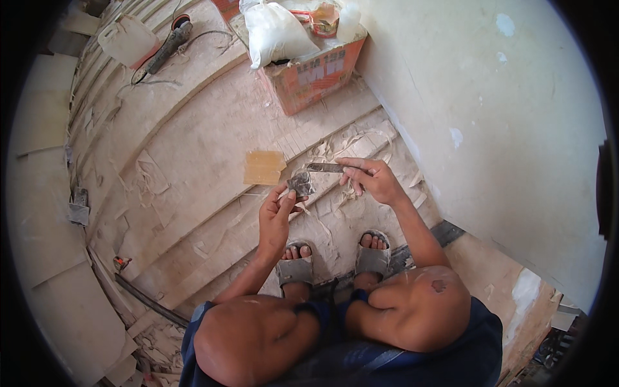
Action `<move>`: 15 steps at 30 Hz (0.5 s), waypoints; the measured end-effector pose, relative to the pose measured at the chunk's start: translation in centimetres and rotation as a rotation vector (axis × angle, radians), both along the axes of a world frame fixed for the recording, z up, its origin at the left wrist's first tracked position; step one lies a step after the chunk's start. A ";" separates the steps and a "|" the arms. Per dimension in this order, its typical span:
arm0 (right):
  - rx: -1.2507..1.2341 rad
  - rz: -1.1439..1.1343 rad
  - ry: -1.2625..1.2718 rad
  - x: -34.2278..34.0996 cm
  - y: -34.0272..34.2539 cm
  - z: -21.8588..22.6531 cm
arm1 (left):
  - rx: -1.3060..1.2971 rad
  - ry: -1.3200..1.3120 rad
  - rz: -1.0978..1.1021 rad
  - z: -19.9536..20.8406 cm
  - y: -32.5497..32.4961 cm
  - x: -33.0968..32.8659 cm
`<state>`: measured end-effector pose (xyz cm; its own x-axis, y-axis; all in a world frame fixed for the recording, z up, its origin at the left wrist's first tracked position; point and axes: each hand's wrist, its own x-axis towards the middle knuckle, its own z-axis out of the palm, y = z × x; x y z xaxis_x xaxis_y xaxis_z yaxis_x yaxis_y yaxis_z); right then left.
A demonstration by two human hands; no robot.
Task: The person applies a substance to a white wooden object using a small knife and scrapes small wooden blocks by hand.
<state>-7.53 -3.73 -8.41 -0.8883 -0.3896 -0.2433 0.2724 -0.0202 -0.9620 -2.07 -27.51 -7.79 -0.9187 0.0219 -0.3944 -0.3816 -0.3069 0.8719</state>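
In front of my feet, my left hand (pixel 277 211) is closed with thumb and fingers on a small dark square piece (pixel 300 185), smeared with pale residue. My right hand (pixel 376 181) grips a narrow dark flat blade (pixel 324 168), its index finger stretched along it. The blade's tip points left, just above the dark piece. I cannot tell whether the two touch. On the floor beyond my left hand lies a yellow-brown square sheet (pixel 264 168) with a ragged right edge.
An orange and white carton (pixel 316 80) stands ahead, bearing a white plastic bag (pixel 276 32). An angle grinder (pixel 169 46) lies at the far left beside a pale jug (pixel 127 40). Planks and shavings cover the floor. A pale wall panel (pixel 496 129) rises on the right.
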 end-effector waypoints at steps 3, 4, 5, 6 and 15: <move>0.014 0.002 0.030 0.3 0.1 -0.3 | -0.019 -0.004 -0.046 -0.3 -0.3 0.0; 0.010 -0.006 0.038 0.3 0.2 -0.3 | -0.023 -0.005 -0.057 -0.3 -0.3 0.0; 0.006 -0.015 0.047 0.3 0.4 -0.2 | 0.009 -0.014 -0.069 -0.3 -0.3 0.1; 0.001 -0.024 0.056 0.3 0.4 -0.1 | 0.040 -0.024 -0.081 -0.2 -0.3 0.1; 0.072 0.015 0.094 -0.1 0.6 0.8 | 0.043 0.026 -0.107 0.6 -0.4 0.2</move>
